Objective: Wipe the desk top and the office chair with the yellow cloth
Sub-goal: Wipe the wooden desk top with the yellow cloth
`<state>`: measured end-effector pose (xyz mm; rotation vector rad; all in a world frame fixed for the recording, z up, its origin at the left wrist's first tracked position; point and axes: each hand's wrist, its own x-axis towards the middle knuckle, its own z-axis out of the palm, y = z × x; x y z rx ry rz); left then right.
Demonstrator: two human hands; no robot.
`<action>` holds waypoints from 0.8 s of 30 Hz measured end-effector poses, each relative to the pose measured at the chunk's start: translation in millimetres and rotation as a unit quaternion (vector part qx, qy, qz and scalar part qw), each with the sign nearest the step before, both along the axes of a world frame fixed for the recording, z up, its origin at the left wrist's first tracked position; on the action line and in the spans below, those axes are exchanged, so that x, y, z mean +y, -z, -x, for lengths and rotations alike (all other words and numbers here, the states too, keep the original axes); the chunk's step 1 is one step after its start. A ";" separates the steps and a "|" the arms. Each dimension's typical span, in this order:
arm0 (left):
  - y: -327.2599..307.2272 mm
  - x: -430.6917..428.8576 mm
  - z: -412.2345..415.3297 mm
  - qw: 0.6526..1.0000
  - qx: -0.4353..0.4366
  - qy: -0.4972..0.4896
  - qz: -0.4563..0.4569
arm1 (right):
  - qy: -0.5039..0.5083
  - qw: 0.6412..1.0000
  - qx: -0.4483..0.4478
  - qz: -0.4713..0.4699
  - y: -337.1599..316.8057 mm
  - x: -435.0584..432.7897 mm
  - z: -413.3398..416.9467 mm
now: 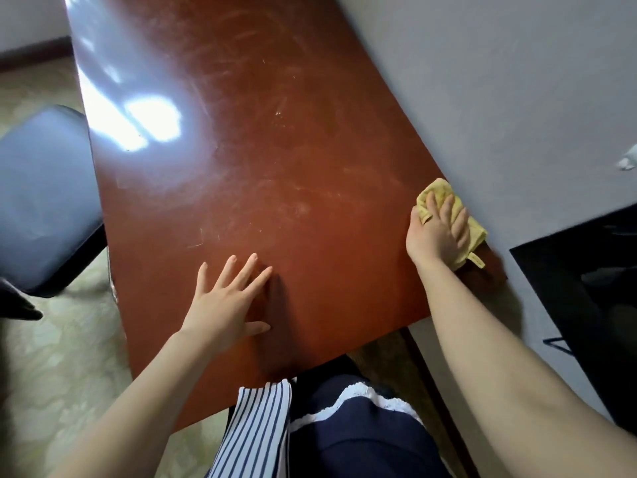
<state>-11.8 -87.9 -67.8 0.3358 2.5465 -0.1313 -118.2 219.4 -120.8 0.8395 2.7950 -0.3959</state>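
Desk top (275,150) w/ L grip (222,305) flat, released, on it; R grip (436,236) flat, unclenched, on yellow cloth (435,192) at edge

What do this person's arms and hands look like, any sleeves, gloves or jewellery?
Both arms are bare as far as the picture shows; no sleeve reaches them. The left hand and the right hand wear no gloves, and no ring, watch or bracelet shows. Below them the clothing is a blue-and-white striped fabric beside a navy garment edged with white lace trim.
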 end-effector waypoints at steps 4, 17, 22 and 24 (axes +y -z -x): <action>1.5 -9.0 -10.0 0.999 -0.016 -0.029 0.016 | -0.009 0.999 -0.028 0.019 -4.3 -21.4 31.4; 8.8 -3.6 -12.0 0.997 -0.045 -0.030 0.057 | -0.350 0.933 0.074 0.021 6.2 -98.2 -46.8; 12.8 1.6 -17.8 0.996 -0.028 -0.018 0.088 | -0.386 0.904 0.162 0.084 17.7 -84.3 -92.4; 13.6 2.2 -18.7 0.995 -0.024 -0.012 0.091 | -0.387 0.901 0.173 0.090 19.4 -69.4 -108.9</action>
